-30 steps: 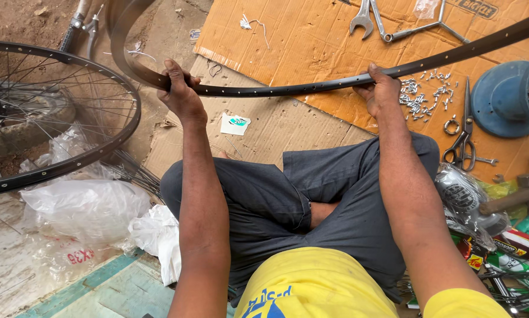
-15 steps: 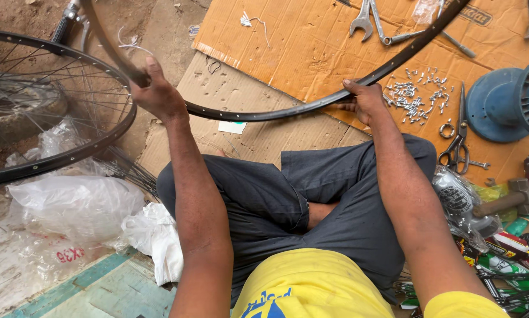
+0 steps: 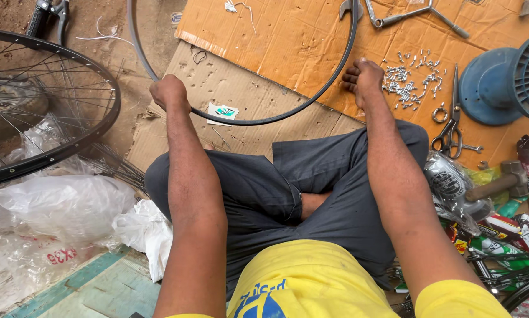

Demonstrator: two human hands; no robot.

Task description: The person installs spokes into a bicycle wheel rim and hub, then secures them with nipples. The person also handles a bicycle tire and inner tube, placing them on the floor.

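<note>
I sit cross-legged on cardboard (image 3: 288,53). My left hand (image 3: 170,93) grips the left part of a bare black bicycle rim (image 3: 258,121). On the rim's right part my right hand (image 3: 363,76) is closed. The rim lies low over the cardboard in front of my knees, and its far side runs out of the top of the frame. A small white and green sticker (image 3: 222,112) lies just under the rim's near edge.
A spoked wheel (image 3: 52,100) lies at the left, above crumpled clear plastic bags (image 3: 64,203). Several small spoke nipples (image 3: 412,79), scissors (image 3: 450,126), a three-way wrench (image 3: 412,15), a blue spool (image 3: 506,82) and a hammer (image 3: 500,184) sit at the right.
The rim has come down from a raised, edge-on tilt and now lies nearly flat as an open ring. Both hands have stayed on it and moved lower and nearer me.
</note>
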